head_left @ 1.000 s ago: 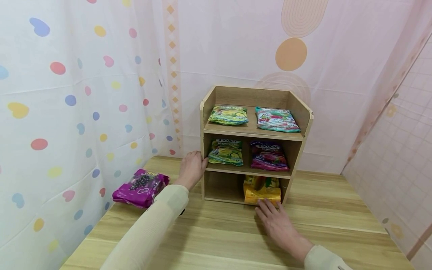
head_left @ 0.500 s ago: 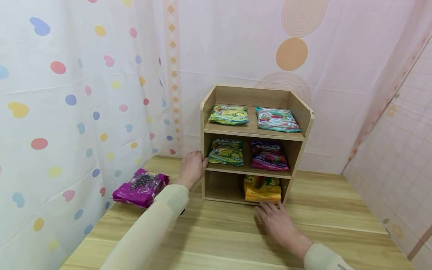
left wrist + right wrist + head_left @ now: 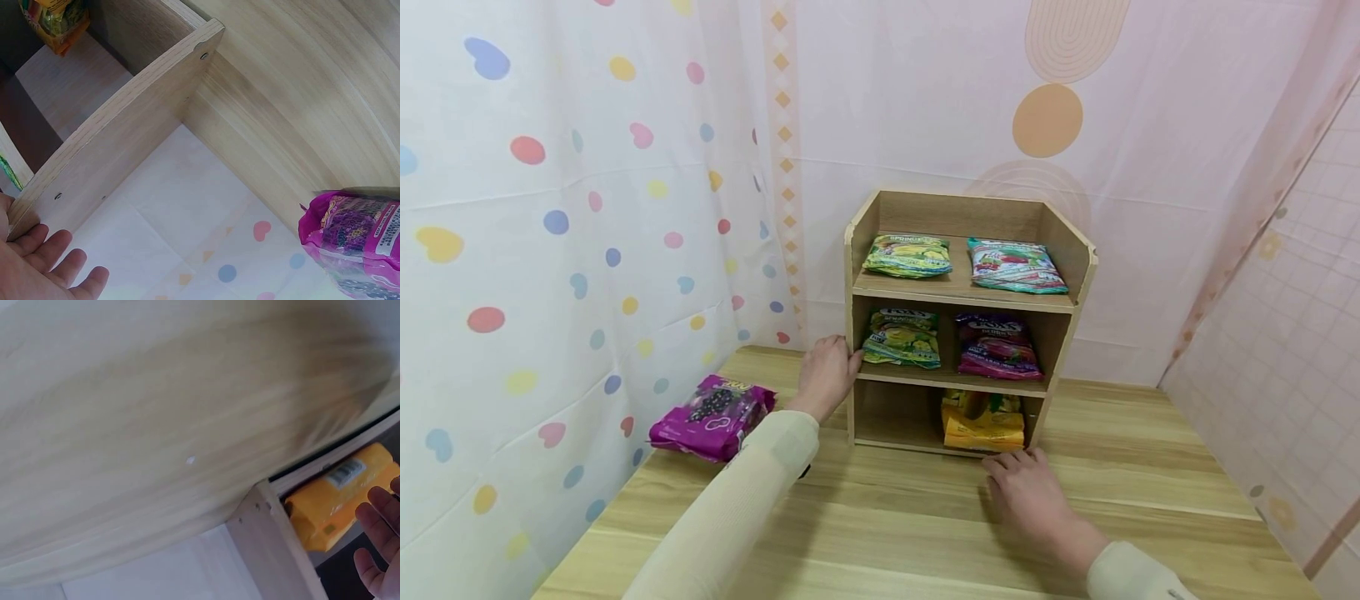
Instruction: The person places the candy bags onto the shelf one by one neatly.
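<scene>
My left hand (image 3: 829, 377) is at the left side panel of a small wooden shelf (image 3: 962, 302), with the thumb at the panel's front edge. In the left wrist view its fingers (image 3: 59, 247) lie along the panel's outer face. My right hand (image 3: 1028, 490) holds nothing; its fingertips are at the front lower edge of the shelf, just below a yellow candy bag (image 3: 983, 429). That bag lies at the right of the bottom compartment. In the right wrist view the bag shows a barcode, with loosely bent fingers (image 3: 378, 528) in front of it.
Two candy bags, one yellow-green (image 3: 908, 255) and one teal-white (image 3: 1018, 267), lie on top. The middle level holds a green bag (image 3: 901, 337) and a purple bag (image 3: 997, 346). A magenta grape-print bag (image 3: 713, 418) lies on the table (image 3: 880, 533) at left.
My right hand has drawn off the yellow bag and shifted slightly right and toward me, its fingers now more bent. The left hand and the shelf have stayed put.
</scene>
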{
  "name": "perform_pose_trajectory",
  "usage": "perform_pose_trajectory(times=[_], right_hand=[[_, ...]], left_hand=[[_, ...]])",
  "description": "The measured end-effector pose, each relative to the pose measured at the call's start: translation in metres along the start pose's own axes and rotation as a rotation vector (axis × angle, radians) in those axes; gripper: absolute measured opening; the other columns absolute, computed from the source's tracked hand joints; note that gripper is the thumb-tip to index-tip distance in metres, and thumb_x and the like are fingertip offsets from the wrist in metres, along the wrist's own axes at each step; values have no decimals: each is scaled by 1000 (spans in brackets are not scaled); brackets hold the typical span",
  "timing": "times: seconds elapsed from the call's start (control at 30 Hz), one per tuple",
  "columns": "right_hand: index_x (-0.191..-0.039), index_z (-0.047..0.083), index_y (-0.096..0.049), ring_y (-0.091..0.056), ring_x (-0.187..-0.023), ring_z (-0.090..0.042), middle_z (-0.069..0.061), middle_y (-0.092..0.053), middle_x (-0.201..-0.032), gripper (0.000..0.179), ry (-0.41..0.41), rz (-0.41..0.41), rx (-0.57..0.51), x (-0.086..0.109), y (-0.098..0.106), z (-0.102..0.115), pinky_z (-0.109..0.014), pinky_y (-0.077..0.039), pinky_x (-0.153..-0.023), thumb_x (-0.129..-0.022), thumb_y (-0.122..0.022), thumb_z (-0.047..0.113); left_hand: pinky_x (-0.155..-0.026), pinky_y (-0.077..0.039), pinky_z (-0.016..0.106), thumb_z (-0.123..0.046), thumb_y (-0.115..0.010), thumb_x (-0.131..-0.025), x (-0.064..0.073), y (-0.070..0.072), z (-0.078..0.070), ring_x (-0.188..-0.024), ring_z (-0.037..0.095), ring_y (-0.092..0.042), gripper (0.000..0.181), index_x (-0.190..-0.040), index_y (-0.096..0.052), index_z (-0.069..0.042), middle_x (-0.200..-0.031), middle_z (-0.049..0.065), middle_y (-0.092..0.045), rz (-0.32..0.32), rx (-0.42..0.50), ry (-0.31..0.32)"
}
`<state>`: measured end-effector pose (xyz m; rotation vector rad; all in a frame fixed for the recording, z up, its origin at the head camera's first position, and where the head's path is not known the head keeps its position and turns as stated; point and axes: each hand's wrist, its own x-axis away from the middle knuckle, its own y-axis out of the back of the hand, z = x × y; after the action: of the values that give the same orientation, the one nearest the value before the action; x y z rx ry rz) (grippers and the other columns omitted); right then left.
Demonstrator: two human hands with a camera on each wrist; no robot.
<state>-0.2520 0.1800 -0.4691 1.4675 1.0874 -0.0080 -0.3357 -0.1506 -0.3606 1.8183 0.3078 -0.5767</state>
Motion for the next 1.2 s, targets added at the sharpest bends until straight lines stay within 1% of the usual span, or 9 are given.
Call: perform_pose_trajectory(times=[0.07, 0.2, 0.3, 0.47, 0.77, 0.9, 1.03, 1.13, 1.2], right_hand=[[-97, 11, -75, -66, -78, -26, -5, -72, -88, 22, 1, -42, 3, 0, 1, -5, -45, -49, -72, -78, -79, 18], [-96, 10, -76, -65, -74, -25, -5, -71, -87, 22, -8, -74, 18, -1, 7, -15, -46, -50, -71, -76, -80, 18], [-96, 8, -75, -67, -75, -25, -6, -71, -87, 20, -33, -70, 17, -2, 15, -22, -47, -51, -71, -78, -79, 17], [-97, 4, -75, -68, -75, -28, -9, -72, -86, 22, -73, -83, 29, -3, 24, -35, -48, -51, -66, -79, -77, 17], [-97, 2, -75, -68, -74, -33, -14, -72, -88, 23, -191, -60, 40, -4, 41, -56, -52, -52, -67, -83, -76, 21], [-98, 1, -75, -69, -75, -35, -17, -73, -90, 31, -235, -90, 70, -5, 44, -65, -52, -52, -64, -85, -75, 29], [-102, -2, -75, -69, -73, -38, -19, -73, -94, 52, -291, -122, 73, -8, 48, -74, -52, -51, -61, -96, -59, 48], [-110, -3, -72, -67, -71, -42, -23, -71, -102, 62, -359, -97, 42, -15, 54, -78, -56, -52, -64, -98, -52, 54], [-117, -5, -69, -66, -70, -43, -25, -68, -111, 61, -412, -55, 7, -21, 59, -80, -57, -52, -66, -98, -55, 51]], left_hand=[[-81, -50, 49, -27, -59, -100, 0, 0, 0, -92, 36, -63, 33, -79, -59, -1, -92, 19, -65, 7, 2, 4], [-82, -50, 49, -27, -58, -101, -1, -1, 1, -93, 36, -63, 33, -81, -59, 0, -93, 19, -65, 14, 6, 6], [-81, -51, 49, -26, -58, -101, 0, -1, 1, -92, 36, -63, 33, -81, -59, 0, -92, 18, -65, 10, 1, 1], [-80, -51, 49, -26, -58, -101, 0, -2, 1, -91, 36, -63, 33, -80, -59, -1, -90, 18, -65, 6, 1, -2], [-81, -50, 50, -26, -57, -101, 1, 0, 0, -93, 37, -63, 33, -83, -60, 1, -93, 19, -65, 8, 1, -2], [-80, -50, 49, -26, -58, -101, 1, 0, 0, -91, 36, -63, 33, -80, -59, -1, -90, 18, -65, 7, -2, -8], [-78, -50, 49, -26, -58, -101, 1, -1, 1, -89, 36, -63, 34, -76, -56, -3, -87, 17, -63, 4, -4, -10], [-78, -50, 49, -26, -58, -101, 1, -1, 1, -89, 36, -63, 34, -76, -55, -4, -87, 16, -63, 3, -2, -8], [-79, -50, 49, -26, -58, -101, 1, -1, 1, -90, 36, -62, 33, -77, -56, -3, -88, 17, -63, 5, -2, -5]])
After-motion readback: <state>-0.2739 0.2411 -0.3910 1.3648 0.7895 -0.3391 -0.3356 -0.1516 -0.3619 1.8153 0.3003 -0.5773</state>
